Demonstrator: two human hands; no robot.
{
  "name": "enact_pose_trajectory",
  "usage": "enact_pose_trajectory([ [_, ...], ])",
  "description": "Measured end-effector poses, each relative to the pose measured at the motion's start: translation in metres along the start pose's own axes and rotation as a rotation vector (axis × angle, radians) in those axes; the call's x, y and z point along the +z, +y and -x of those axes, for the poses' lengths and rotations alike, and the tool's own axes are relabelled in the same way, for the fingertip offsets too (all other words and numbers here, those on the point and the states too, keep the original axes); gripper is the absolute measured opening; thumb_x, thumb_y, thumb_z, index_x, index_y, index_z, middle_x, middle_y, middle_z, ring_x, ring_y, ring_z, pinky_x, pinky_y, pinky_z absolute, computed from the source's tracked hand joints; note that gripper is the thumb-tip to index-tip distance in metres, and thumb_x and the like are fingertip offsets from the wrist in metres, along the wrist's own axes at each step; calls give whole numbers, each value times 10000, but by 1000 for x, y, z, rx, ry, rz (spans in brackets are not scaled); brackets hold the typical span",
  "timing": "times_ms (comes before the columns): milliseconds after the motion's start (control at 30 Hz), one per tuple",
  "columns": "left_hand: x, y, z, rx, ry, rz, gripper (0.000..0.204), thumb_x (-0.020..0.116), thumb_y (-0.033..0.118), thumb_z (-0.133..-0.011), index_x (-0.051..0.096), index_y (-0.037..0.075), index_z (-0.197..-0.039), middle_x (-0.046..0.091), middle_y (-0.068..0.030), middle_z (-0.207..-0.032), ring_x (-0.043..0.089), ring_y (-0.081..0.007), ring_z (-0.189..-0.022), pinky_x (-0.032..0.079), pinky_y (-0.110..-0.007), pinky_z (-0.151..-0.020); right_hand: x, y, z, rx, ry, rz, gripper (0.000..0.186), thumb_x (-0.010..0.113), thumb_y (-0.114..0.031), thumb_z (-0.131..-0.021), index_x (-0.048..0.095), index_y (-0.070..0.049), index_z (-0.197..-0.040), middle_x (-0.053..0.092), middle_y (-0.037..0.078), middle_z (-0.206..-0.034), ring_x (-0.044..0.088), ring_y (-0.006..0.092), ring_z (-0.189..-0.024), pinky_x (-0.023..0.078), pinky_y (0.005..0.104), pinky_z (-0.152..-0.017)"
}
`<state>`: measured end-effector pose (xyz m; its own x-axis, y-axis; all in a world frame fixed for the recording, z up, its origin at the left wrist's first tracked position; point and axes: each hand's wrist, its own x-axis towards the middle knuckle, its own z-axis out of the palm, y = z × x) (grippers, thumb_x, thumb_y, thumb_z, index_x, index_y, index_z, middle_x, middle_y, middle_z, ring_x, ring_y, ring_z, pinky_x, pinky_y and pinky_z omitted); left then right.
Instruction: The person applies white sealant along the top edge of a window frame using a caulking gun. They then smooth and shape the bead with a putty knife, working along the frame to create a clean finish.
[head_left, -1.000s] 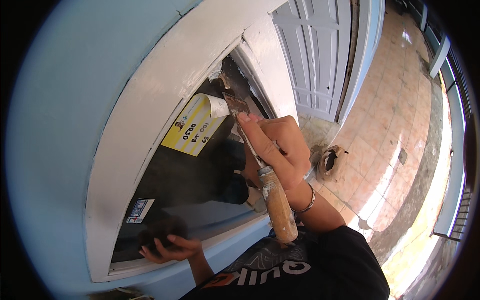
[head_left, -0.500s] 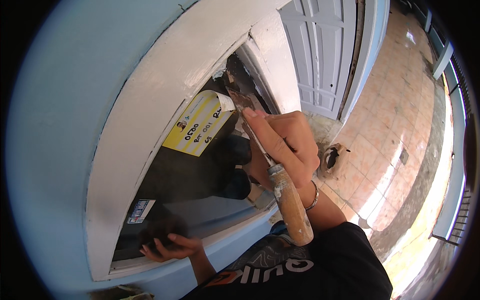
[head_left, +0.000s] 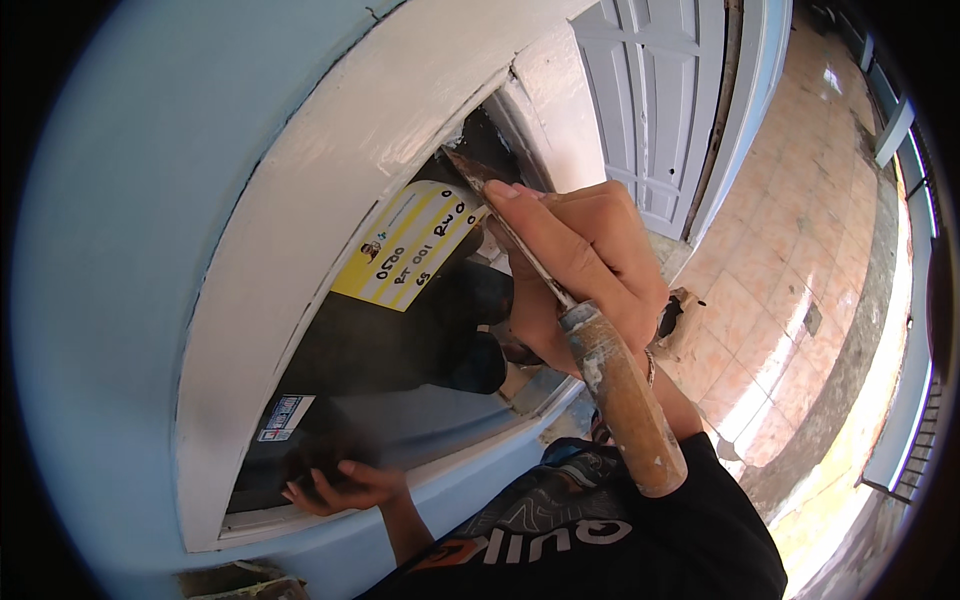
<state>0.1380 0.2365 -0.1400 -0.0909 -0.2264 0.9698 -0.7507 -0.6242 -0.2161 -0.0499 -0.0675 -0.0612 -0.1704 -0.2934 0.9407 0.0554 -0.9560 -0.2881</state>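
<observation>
My right hand (head_left: 590, 260) grips a rusty metal scraper (head_left: 615, 380) with a worn wooden handle, thumb along the shaft. Its blade (head_left: 462, 162) reaches the upper corner of a dark glass pane (head_left: 350, 360) in a white frame (head_left: 240, 340), just above a yellow striped sticker (head_left: 405, 240) with handwriting; whether it touches cannot be told. Low on the pane is a small blue-and-white sticker (head_left: 284, 417). My left hand (head_left: 345, 490) has curved, separated fingers at the lower part of the glass, beside its dark reflection, holding nothing visible.
A pale blue wall (head_left: 110, 300) surrounds the frame. A grey panelled door (head_left: 650, 100) stands beyond it. To the right are a tiled walkway (head_left: 770, 250), a torn brown object (head_left: 675, 320) on it and a railing (head_left: 915, 440). A broken opening (head_left: 235, 585) sits in the lower wall.
My right hand and the scraper handle have moved right and the blade higher up the pane. The yellow sticker's curled corner now lies flatter, showing more writing. My left hand has barely moved.
</observation>
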Motion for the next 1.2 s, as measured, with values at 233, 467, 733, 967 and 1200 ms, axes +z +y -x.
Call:
enact_pose_trajectory([
  [233, -2, -3, 4, 9, -3, -16, 408, 569, 176, -1036, 538, -26, -1389, 401, -254, -1560, 320, -470, -1521, 291, -685, -1199, -17, 10, -16, -47, -130, -161, 351, 775, -178, -789, 796, 19, -1079, 692, 99, -867, 627, 240, -738, 498, 330, -635],
  [467, 0, 28, -23, -160, 58, 203, 339, 585, 98, -1030, 547, -45, -1334, 442, -264, -1487, 482, -400, -1369, 468, -532, -1090, -14, 8, -20, 1, -114, -150, 384, 768, -147, -728, 797, 18, -1073, 685, 97, -868, 647, 244, -774, 507, 326, -658],
  [733, 28, 127, -114, -283, -66, 835, 238, 584, -5, -1008, 571, -129, -1210, 686, -231, -918, 665, -215, -642, 522, -287, -548, -2, 8, -22, -65, -91, -141, 414, 748, -78, -683, 789, 14, -1085, 684, 114, -908, 661, 264, -857, 545, 327, -705],
  [967, 75, 124, -140, 171, 201, 810, 193, 562, -8, -1003, 584, -135, -1148, 674, -188, -737, 614, -165, -538, 450, -222, -487, 4, 9, -24, -12, -59, -84, 280, 802, 80, -843, 797, -25, -1102, 745, 107, -1009, 706, 215, -895, 567, 289, -751],
  [1200, 76, 121, -131, 118, 189, 810, 190, 565, -7, -1002, 575, -132, -1144, 675, -189, -752, 608, -159, -528, 429, -222, -476, 6, 13, -29, 27, 14, -63, 207, 824, 54, -803, 794, -30, -990, 723, 81, -898, 639, 205, -749, 500, 296, -651],
])
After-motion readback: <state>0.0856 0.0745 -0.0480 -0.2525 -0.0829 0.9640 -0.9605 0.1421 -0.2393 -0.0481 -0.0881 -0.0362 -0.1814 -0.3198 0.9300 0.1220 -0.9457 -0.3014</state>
